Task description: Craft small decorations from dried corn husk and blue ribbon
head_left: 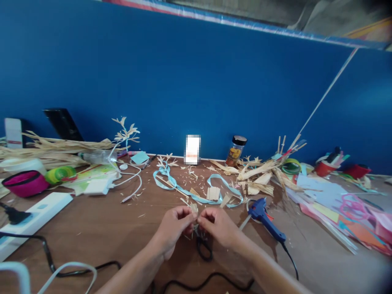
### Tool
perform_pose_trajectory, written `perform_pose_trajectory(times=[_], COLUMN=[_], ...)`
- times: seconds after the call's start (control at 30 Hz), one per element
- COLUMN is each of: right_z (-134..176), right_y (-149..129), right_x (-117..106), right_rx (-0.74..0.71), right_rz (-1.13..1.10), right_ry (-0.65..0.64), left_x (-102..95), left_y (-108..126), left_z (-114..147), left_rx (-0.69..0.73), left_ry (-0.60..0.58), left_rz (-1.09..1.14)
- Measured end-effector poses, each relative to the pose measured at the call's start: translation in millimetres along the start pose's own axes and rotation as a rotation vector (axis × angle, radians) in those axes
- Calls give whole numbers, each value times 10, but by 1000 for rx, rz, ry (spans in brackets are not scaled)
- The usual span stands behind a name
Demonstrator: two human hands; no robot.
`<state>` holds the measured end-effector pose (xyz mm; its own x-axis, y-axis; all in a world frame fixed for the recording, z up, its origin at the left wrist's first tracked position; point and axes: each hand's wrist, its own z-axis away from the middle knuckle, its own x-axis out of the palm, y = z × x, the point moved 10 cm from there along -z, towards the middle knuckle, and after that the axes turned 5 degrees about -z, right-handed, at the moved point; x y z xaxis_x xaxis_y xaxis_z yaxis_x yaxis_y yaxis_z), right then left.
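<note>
My left hand (180,220) and my right hand (217,224) meet near the front middle of the table, thumbs and fingertips pinched. Between them is a small pale piece of dried husk (194,207), partly hidden by the fingers. Black-handled scissors (204,250) lie just beneath, their blades mostly covered by my hands. Beyond my fingertips a light blue ribbon (183,191) loops across the table among husk scraps (213,193). A small flower-like husk piece (165,161) stands behind the ribbon's left loop.
To the right lies a blue glue gun (266,218) with its cord. Dried husks (257,175) and a black-lidded jar (235,150) stand behind it. At left are a white power strip (39,220), a charger (98,185) and cables. A blue partition (196,81) closes off the back.
</note>
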<state>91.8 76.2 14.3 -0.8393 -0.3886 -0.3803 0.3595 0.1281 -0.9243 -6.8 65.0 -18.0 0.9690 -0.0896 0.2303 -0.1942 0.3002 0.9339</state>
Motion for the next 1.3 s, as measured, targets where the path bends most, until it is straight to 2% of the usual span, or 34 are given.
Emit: perform_pose_trajectory(times=[0.07,0.13,0.2,0.3,0.47,0.6,0.7,0.87,1.07,1.17,1.3], right_z=[-116,-268,-414,-535,-535,-571,-609,-625,-600,-652,-789], right_y=[-126,-207,-210,-135,20,108,123,109,4,-77,-129], right_x=[-52,-254,-331,-260,-133,-147,-145,-92,-58,47,294], right_rx=[-78,-86,-56,-5,87,103,54,-18,-69,-96,-128], right_rz=[261,599,688,787,927,950,919,881,795,704,563], right_ry=[-32,96,117,62,29,6,-24,-53,-26,-19,-79], left_x=[-116,-260,-397,-560,-662,-669,-713,-916,-1070,-1050,-1038], left_y=[-17,-11,13,2,-36,-32,46,163,85,62,75], left_z=[-6,-14,-25,-40,-60,-57,-43,-57,-75,-68,-50], left_rx=[-21,-24,-4,-3,0,-20,-7,71,150,162,185], left_ry=[44,99,146,209,263,260,259,323,411,406,408], left_rz=[13,16,15,28,28,-16,-35,-42,61,66,54])
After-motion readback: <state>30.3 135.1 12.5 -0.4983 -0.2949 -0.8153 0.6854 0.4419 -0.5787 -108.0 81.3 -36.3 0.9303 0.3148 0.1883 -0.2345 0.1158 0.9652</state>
